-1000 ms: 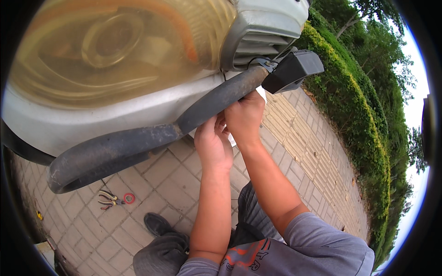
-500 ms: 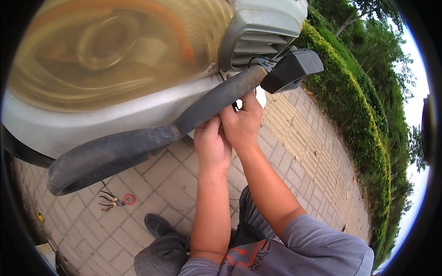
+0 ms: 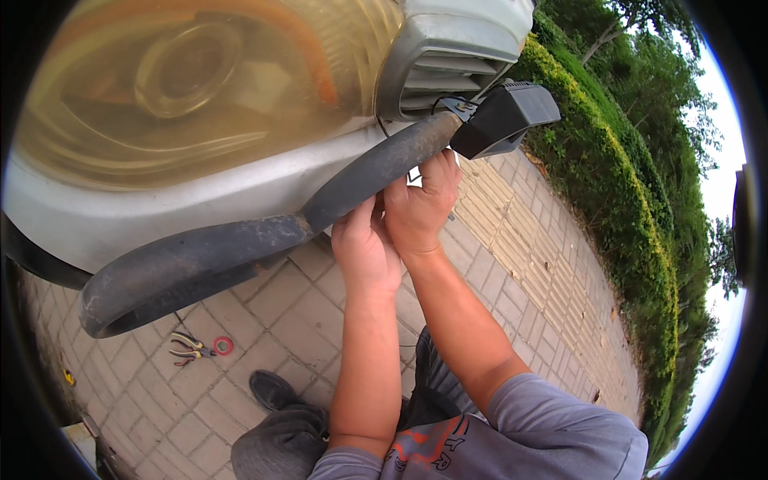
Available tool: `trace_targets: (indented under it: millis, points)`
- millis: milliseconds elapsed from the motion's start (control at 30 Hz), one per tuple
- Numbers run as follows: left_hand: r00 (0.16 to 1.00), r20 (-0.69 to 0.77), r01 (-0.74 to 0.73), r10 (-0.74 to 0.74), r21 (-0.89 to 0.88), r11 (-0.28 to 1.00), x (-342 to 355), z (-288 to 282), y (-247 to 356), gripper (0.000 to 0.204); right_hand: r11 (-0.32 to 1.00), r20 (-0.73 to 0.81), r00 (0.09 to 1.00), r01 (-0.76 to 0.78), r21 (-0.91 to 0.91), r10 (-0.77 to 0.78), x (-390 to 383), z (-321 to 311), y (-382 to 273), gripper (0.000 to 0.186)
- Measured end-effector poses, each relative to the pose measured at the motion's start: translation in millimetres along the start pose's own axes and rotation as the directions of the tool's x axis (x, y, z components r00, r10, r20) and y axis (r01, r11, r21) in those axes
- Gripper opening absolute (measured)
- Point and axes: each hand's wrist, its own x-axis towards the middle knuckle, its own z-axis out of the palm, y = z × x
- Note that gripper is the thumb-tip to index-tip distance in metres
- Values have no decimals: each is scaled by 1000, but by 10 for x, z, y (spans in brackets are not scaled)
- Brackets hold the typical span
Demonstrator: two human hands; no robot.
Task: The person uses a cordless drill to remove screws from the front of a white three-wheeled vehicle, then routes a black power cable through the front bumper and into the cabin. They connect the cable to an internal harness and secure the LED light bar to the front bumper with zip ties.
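Observation:
My left hand and my right hand are side by side, just under a dark, scuffed bumper guard bar. The fingers of both are curled inward, and their tips are mostly hidden by the bar and by the hands themselves. Between the hands and the bar a short bit of black wire shows against a bright gap. Whatever the fingers pinch is too hidden to name. A black box-shaped lamp is mounted on a metal bracket at the bar's right end, above my right hand.
Behind the bar is a white vehicle's front, with a yellowed headlight and a slatted grille. Pliers and a red tape roll lie on the paving at lower left. A hedge runs along the right.
Both hands stay under the bar and have shifted slightly. The right hand's fingers have turned a little, and less of the white patch beside them shows. The lamp's tilt looks slightly different.

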Motion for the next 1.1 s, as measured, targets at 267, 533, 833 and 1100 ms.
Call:
trace_targets:
  millis: [267, 533, 833, 1100]
  points:
    - [1000, -12, -26, 26, 22, 999, -31, 63, 23, 31, 998, 5, 999, -50, 24, 50, 3, 52, -11, 14]
    - [998, -50, -28, 33, 94, 995, 31, -64, 54, 30, 998, 74, 996, -57, -19, 58, -103, 0, 43, 14]
    - [998, -57, -26, 30, 72, 997, 19, -68, 21, 30, 1000, 50, 999, 7, -19, -6, -40, 14, 1, 12]
    - [998, -54, -8, 12, 81, 997, 4, -68, 50, 31, 1000, 66, 998, 18, 9, -18, -63, 43, 47, 14]
